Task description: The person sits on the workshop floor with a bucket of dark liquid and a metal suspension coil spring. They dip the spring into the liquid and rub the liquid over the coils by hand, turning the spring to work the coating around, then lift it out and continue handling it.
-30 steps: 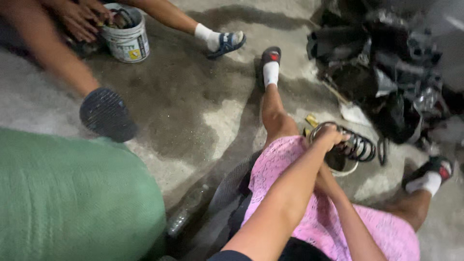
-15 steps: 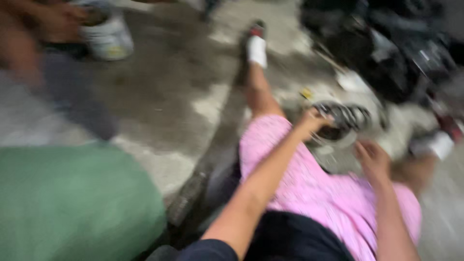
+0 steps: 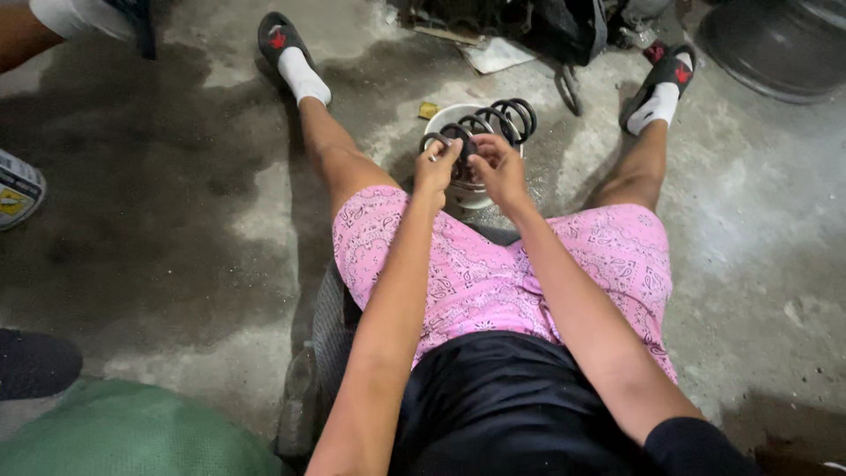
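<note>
Black coil spring lies across a white bowl on the concrete floor between the seated person's legs, where both the left hand and the right hand, apart half a second ago, now close their grip on its near end.

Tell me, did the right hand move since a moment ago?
Yes. The right hand came up from beside the pink shorts to the black coil spring, joining the left hand there.
</note>
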Demonstrator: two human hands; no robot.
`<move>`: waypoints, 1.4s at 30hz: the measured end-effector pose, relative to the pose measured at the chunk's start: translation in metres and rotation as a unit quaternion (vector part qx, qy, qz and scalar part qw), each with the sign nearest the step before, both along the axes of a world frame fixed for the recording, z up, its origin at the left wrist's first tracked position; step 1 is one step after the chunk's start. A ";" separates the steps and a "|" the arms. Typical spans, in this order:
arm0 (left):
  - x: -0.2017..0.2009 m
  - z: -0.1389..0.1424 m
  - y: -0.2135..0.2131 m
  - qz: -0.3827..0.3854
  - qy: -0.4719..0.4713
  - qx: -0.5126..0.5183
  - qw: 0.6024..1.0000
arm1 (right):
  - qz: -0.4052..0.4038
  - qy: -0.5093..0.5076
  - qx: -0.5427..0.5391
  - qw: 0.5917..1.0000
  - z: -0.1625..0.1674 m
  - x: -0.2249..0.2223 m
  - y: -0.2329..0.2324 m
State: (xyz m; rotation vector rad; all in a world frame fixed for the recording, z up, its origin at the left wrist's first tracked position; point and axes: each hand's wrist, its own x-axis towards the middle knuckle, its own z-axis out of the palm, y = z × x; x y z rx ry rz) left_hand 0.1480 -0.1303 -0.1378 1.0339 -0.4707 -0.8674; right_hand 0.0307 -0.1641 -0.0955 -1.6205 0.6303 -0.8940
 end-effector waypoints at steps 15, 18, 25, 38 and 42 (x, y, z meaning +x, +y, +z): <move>0.008 -0.016 -0.011 -0.044 0.100 -0.049 0.993 | -0.042 0.345 -0.437 0.830 -0.035 -0.029 -0.016; 0.010 -0.020 -0.015 -0.046 0.109 -0.059 0.991 | 0.008 0.528 -0.369 0.765 -0.028 -0.013 -0.024; 0.012 -0.021 -0.017 -0.055 0.135 -0.054 0.988 | 0.113 0.653 -0.239 0.710 -0.006 0.010 -0.037; 0.010 -0.014 -0.002 -0.014 0.147 -0.026 0.989 | -0.170 0.103 -0.225 0.954 0.005 -0.004 -0.005; 0.005 -0.010 0.002 0.017 0.115 0.060 0.991 | -0.091 0.059 -0.348 0.931 0.018 0.029 -0.001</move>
